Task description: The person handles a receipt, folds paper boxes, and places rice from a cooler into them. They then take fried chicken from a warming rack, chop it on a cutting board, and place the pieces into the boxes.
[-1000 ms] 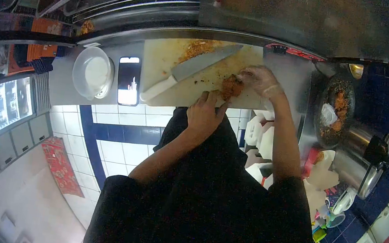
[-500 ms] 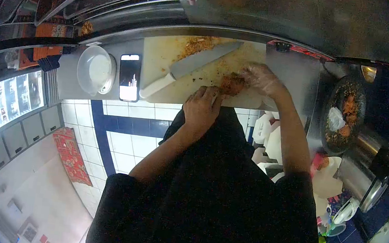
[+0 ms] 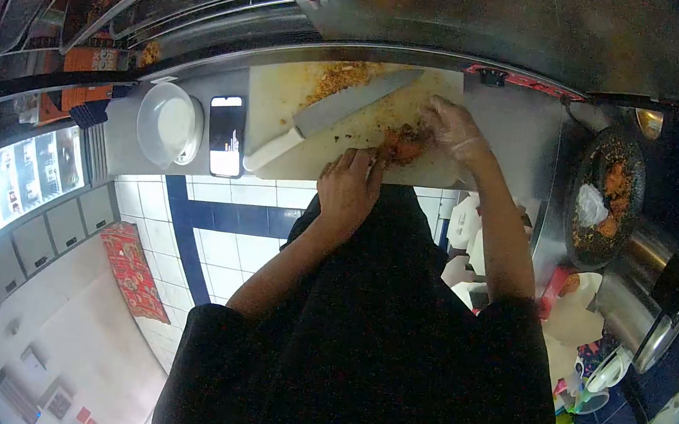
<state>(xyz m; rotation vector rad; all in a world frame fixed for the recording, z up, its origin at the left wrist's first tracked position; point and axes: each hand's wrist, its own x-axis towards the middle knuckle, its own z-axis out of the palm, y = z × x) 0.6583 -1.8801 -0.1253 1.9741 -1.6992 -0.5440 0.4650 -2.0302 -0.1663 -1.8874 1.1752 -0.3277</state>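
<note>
A piece of reddish-brown cooked meat lies near the front of a pale cutting board, with dark crumbs around it. My left hand reaches over the board's near edge, fingers close together and tips against the meat's left end. My right hand, in a clear plastic glove, has its fingers curled at the meat's upper right end. Its fingertips are blurred. Left of the meat, a large knife with a white handle lies diagonally across the board. Chopped orange-brown bits sit behind the blade.
Left of the board are a phone with a lit screen and a clear plastic tub. To the right stands a dark stone-like bowl of reddish food, near a metal pot. A metal ledge runs behind the board.
My right hand has shifted slightly left and up along the meat, and its fingers have changed position. My left hand stays almost where it was. The view has tilted slightly.
</note>
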